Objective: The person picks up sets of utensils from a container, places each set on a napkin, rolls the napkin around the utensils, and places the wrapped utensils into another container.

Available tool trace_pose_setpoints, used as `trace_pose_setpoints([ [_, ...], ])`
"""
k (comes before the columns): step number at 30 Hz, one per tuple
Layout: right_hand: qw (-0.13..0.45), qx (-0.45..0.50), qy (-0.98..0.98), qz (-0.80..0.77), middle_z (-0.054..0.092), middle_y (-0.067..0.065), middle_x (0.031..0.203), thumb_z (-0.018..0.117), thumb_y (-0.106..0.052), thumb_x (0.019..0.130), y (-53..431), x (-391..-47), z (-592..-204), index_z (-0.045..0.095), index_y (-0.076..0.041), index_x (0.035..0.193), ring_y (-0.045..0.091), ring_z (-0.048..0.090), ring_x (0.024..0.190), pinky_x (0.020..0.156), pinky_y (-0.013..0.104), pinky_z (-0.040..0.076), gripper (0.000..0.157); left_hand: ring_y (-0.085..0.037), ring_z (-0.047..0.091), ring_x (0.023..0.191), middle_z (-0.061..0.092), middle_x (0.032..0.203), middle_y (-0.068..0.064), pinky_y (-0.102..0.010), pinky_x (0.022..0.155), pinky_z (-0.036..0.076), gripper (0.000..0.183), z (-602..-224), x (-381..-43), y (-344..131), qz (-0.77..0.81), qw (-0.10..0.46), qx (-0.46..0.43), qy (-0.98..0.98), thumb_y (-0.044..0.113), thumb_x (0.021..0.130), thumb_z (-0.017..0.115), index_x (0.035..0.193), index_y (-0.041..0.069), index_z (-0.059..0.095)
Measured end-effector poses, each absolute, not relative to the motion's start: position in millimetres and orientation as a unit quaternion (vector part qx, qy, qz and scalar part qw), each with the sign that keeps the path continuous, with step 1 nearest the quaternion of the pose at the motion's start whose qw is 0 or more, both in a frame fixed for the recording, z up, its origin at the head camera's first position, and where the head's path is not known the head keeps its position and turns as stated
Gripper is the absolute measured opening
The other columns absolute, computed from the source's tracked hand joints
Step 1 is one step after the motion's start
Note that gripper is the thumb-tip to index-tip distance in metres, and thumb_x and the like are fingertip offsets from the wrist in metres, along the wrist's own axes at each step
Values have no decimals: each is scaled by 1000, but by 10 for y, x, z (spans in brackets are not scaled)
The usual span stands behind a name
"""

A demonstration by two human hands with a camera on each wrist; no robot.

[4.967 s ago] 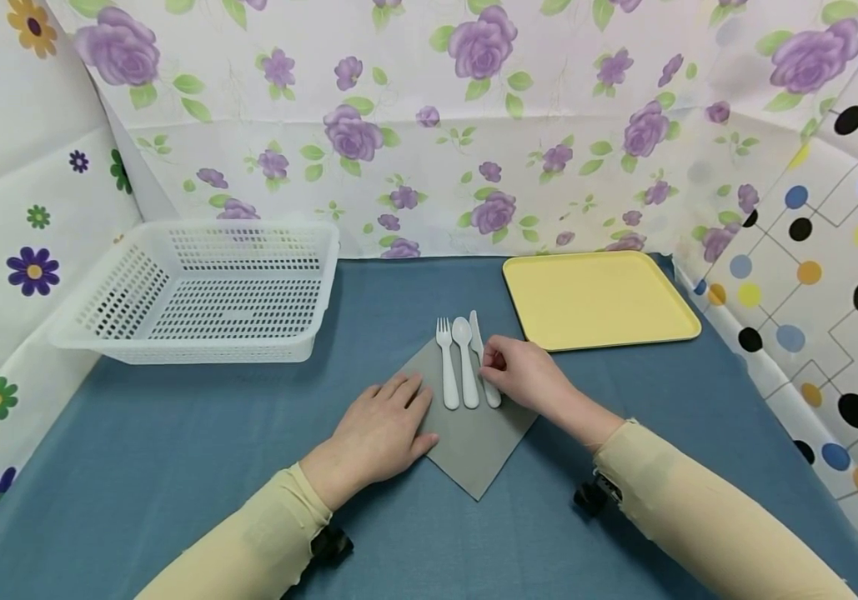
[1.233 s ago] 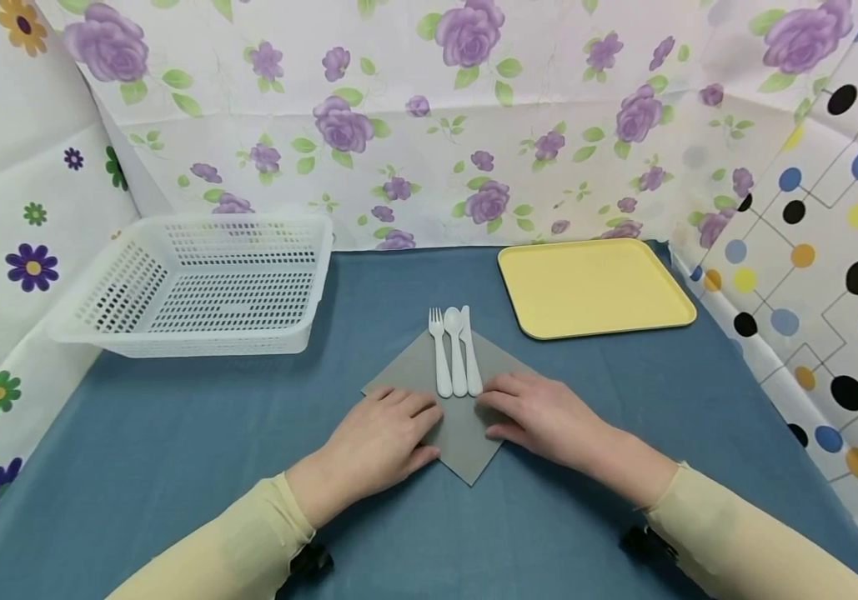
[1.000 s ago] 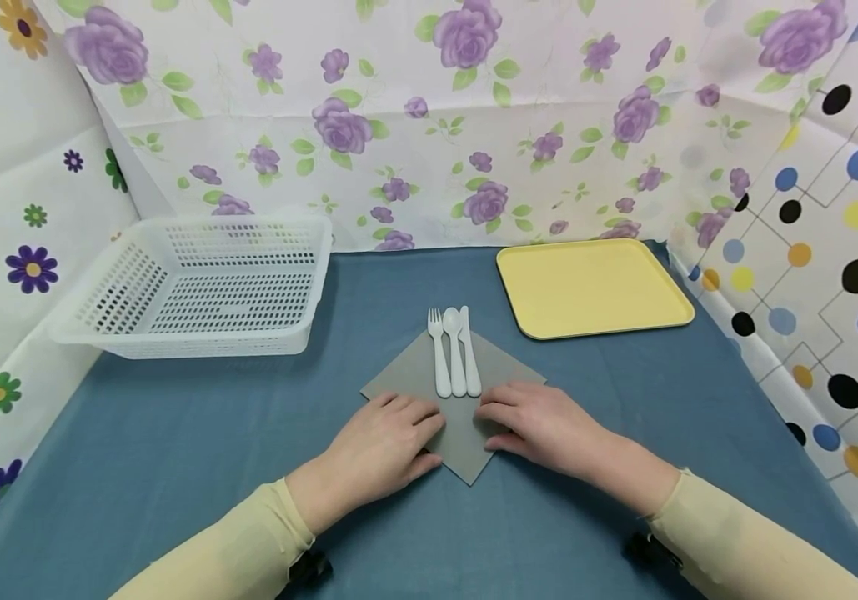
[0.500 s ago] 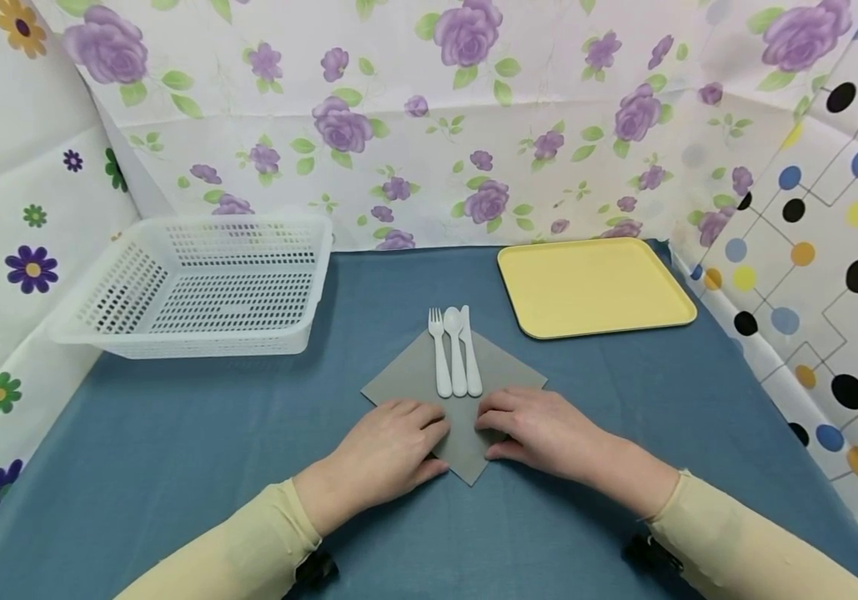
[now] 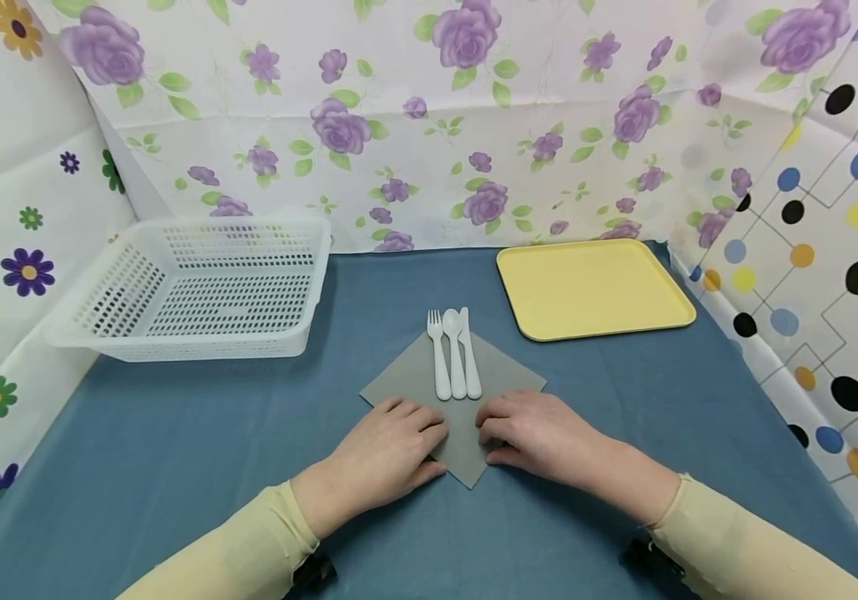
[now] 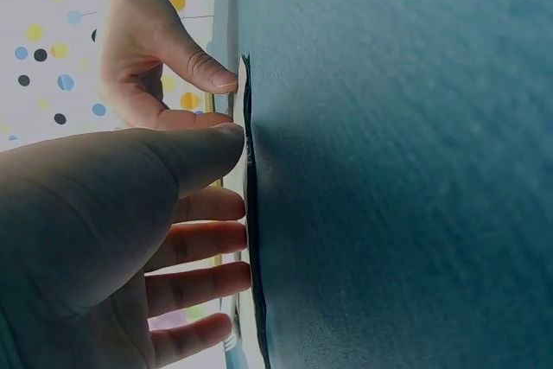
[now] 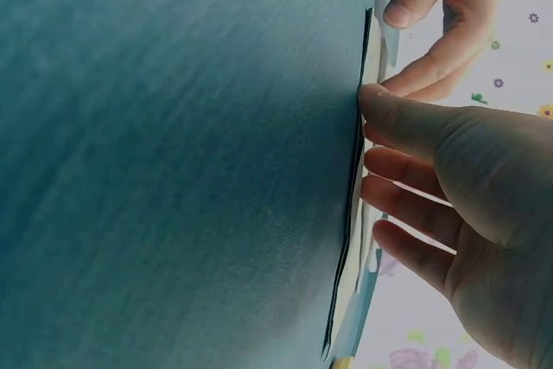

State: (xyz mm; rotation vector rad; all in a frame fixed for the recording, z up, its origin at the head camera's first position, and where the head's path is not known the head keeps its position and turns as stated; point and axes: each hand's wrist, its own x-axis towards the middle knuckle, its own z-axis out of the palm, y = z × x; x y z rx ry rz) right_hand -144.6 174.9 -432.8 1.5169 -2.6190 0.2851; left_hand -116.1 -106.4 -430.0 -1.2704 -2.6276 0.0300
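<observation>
Head view: above and behind left hand (image 5: 391, 446) and right hand (image 5: 537, 431), facing forward and down; widest. Left wrist view: close, low at left hand's wrist, turned sideways, right hand beyond. Right wrist view: likewise, left hand beyond. Shared by all: both hands, napkin (image 5: 464, 442).

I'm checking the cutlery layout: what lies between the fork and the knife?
The white spoon lies between the fork and the knife, its handle over the gray sheet; the head view shows this.
</observation>
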Motion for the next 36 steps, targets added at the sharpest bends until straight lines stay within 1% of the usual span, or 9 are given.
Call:
trace_pose_setpoints([
  [3,50,497,-861,95,73,-3,116,94,-24,92,1740,-1440,-4327,82,-20,102,14,68,98,88,35,61,16,-20,71,117,75,129,0,-42,104,57,44,-4287,-1155,-1063,9,111,-433,-894,50,100,83,128,16,80],
  [10,71,493,-861,101,73,-4,114,93,-19,94,1727,-1424,-4356,82,-22,101,12,68,96,83,30,61,13,-20,71,117,75,128,0,-41,100,58,43,-4270,-1147,-1057,7,100,-431,-897,50,100,82,126,16,80],
  [15,76,487,-863,111,73,-5,112,91,-16,95,1724,-1438,-4364,80,-21,99,11,68,95,81,29,61,14,-20,71,115,75,126,1,-41,100,58,41,-4284,-1163,-1050,4,95,-427,-899,51,99,83,123,18,80],
  [21,72,479,-864,136,71,-7,103,88,-14,97,1717,-1467,-4345,76,-22,98,8,65,87,75,28,60,15,-18,71,112,76,122,3,-43,106,54,37,-4309,-1188,-1043,3,105,-423,-900,50,96,87,118,21,80],
  [25,61,468,-868,154,69,-9,98,85,-13,100,1722,-1484,-4328,75,-22,100,5,62,82,71,27,58,13,-18,72,106,77,114,4,-45,108,53,32,-4322,-1201,-1030,-2,125,-420,-899,47,94,90,111,22,80],
  [29,38,447,-876,177,70,-11,97,82,-14,103,1725,-1500,-4312,76,-21,102,4,63,81,71,29,58,10,-18,72,100,77,107,4,-44,107,54,24,-4334,-1218,-1011,-11,138,-416,-899,40,94,91,104,23,79],
  [33,8,419,-887,194,71,-14,96,78,-17,106,1725,-1518,-4303,75,-25,103,1,64,81,73,31,58,9,-17,72,94,77,101,5,-44,105,55,17,-4339,-1236,-998,-19,149,-414,-898,34,95,91,100,22,79],
  [36,-4,406,-892,200,70,-16,96,78,-19,107,1733,-1531,-4297,74,-27,102,-1,63,81,73,31,58,10,-17,71,90,76,96,5,-43,103,55,13,-4341,-1252,-994,-29,159,-414,-896,28,97,90,96,22,78],
])
